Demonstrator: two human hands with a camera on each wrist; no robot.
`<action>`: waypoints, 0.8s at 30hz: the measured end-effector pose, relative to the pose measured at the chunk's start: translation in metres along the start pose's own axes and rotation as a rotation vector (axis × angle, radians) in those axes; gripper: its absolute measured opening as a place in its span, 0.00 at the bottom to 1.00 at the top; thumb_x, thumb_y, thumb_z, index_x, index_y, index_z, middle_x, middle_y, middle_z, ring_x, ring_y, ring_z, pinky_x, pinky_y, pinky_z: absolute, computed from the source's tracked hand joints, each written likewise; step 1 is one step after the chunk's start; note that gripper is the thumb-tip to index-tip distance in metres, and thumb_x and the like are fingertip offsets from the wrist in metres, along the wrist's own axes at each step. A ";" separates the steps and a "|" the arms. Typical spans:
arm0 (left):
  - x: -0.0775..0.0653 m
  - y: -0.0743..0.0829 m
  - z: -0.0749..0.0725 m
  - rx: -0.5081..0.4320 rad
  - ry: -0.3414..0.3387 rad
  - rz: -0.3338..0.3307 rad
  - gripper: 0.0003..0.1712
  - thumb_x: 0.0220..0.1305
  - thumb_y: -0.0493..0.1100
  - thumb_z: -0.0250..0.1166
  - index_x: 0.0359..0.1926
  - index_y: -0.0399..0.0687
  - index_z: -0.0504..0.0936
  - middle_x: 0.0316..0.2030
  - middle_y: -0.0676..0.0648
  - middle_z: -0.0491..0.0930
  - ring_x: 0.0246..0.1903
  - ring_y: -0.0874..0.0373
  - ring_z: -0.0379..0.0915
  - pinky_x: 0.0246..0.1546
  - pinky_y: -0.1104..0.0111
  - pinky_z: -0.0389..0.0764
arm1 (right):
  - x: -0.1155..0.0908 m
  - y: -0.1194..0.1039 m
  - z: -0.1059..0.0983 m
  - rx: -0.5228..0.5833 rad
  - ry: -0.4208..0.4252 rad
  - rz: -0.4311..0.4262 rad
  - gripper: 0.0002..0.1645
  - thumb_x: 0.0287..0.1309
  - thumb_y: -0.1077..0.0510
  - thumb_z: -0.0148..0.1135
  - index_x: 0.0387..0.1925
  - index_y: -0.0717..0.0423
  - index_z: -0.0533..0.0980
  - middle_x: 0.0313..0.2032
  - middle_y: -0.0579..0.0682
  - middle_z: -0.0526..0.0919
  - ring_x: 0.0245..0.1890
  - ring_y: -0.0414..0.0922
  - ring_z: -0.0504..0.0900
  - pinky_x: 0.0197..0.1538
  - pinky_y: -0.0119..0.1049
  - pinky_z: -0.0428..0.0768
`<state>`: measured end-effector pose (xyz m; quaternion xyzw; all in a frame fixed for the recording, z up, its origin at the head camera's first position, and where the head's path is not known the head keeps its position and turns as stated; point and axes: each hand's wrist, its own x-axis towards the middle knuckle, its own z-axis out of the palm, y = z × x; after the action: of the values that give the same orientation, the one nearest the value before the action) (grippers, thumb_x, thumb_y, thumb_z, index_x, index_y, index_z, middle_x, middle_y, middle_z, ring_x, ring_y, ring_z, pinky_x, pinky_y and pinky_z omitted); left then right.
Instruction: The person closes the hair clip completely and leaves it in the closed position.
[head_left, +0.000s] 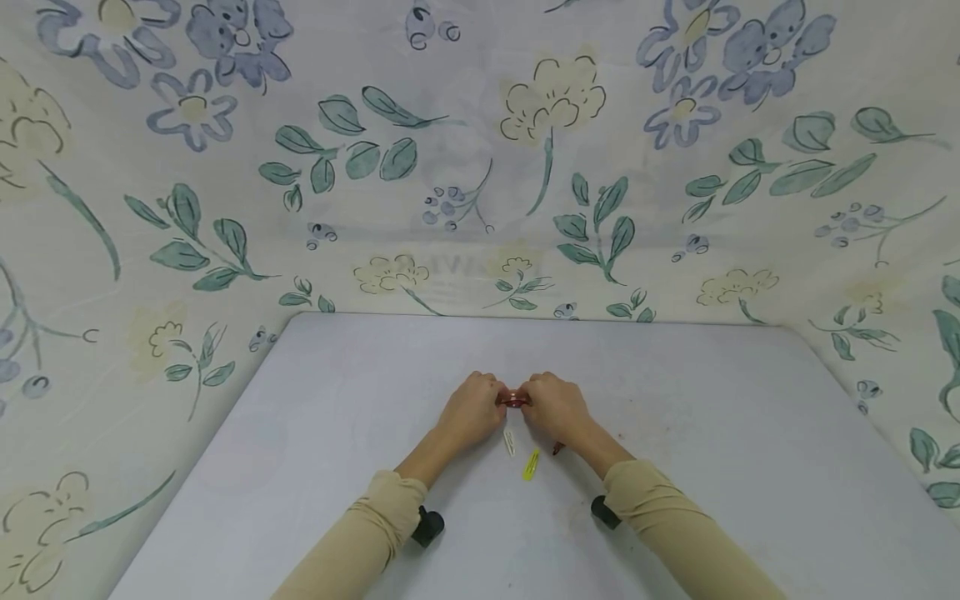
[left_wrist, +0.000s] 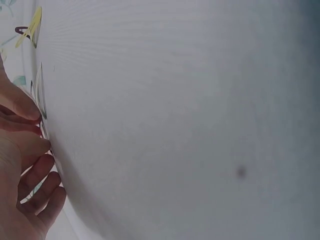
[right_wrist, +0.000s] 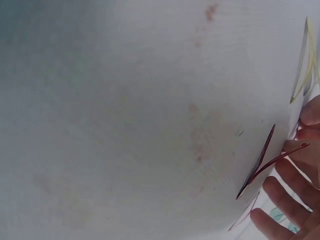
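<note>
Between both hands, low over the table, is a small red hair clip [head_left: 514, 400], mostly covered by fingers. My left hand [head_left: 474, 410] pinches its left end; my right hand [head_left: 557, 407] pinches the other. Just below the hands lies a white snap hair clip [head_left: 510, 442], and a yellow snap clip [head_left: 531, 464] is nearer to me. A dark red snap clip [right_wrist: 262, 162] stands bent open beside my right hand in the right wrist view. Past it, a thin pink edge [right_wrist: 244, 215] shows, too little of it to identify.
The white tabletop [head_left: 300, 450] spreads out around the hands, with faint reddish marks on its right part. Flower-patterned cloth [head_left: 480, 192] rises behind the table and on both sides. A black wrist camera [head_left: 428, 527] hangs under the left sleeve, another [head_left: 606, 512] under the right.
</note>
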<state>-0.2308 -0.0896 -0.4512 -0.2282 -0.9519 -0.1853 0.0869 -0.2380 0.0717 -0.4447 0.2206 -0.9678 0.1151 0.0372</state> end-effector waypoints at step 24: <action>-0.007 0.001 -0.001 0.013 0.037 0.039 0.12 0.54 0.33 0.70 0.42 0.39 0.86 0.35 0.46 0.82 0.38 0.52 0.76 0.41 0.62 0.79 | -0.006 0.001 -0.003 0.027 -0.008 0.026 0.13 0.56 0.58 0.70 0.44 0.52 0.85 0.38 0.46 0.85 0.39 0.44 0.81 0.41 0.38 0.80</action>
<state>-0.2244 -0.0924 -0.4515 -0.2428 -0.9466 -0.1817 0.1096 -0.2332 0.0753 -0.4427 0.2091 -0.9691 0.1278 0.0289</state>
